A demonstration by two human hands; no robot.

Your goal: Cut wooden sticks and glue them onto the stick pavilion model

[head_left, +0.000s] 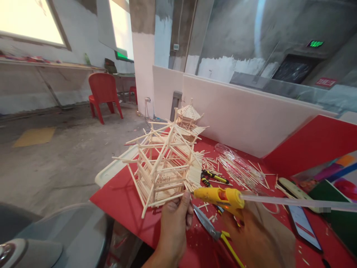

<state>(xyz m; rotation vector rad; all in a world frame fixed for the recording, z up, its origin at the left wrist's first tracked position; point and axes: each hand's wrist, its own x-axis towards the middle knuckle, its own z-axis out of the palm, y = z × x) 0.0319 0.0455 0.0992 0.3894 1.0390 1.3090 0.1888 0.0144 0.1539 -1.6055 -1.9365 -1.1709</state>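
Observation:
A yellow hot glue gun (pixel 219 196) is gripped in my right hand (pixel 258 232), with a long clear glue stick (pixel 295 201) running out of its back. Its nozzle points left, right by the fingertips of my left hand (pixel 174 216). Thumb and fingers of that hand pinch a thin wooden stick (pixel 170 199) at the near lower edge of a pavilion-like stick model (pixel 167 160). The model has an open frame and a peaked top of bare sticks. Whether the nozzle touches the stick, I cannot tell. Scissors (pixel 206 223) with yellow handles lie under the glue gun.
Behind stands a second stick model (pixel 189 115) with a finished-looking roof. Yellow-black pliers (pixel 214 176), a plastic bag of sticks (pixel 240 167) and a phone (pixel 304 227) lie on the red tabletop (pixel 119 201). A grey round stool (pixel 75 234) is at the left.

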